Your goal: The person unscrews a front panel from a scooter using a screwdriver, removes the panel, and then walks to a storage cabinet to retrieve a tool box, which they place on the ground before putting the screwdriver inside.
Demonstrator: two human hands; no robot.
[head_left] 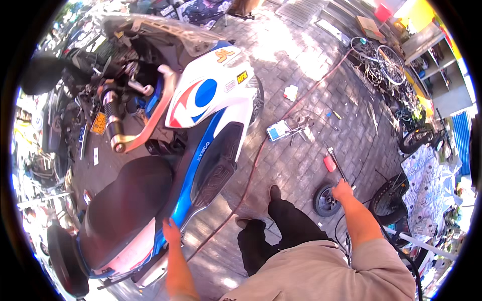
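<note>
A white and blue scooter (201, 90) with a black seat (125, 200) stands along my left side. My left hand (170, 231) is at its rear side panel, just right of the seat, with fingers apart; whether it touches the panel I cannot tell. My right hand (342, 189) is closed on a long dark metal tool (335, 163), held over the paving beside a small black wheel (326, 199). A red object (330, 163) shows beside the tool.
A red hose (255, 165) crosses the paving (301, 55) between the scooter and me. A blue and white box (277, 131), scattered tools (301, 128) and a small white box (290, 93) lie ahead. Bicycle wheels (390, 64), a black tire (386, 203) and printed sheeting (427, 195) are at right.
</note>
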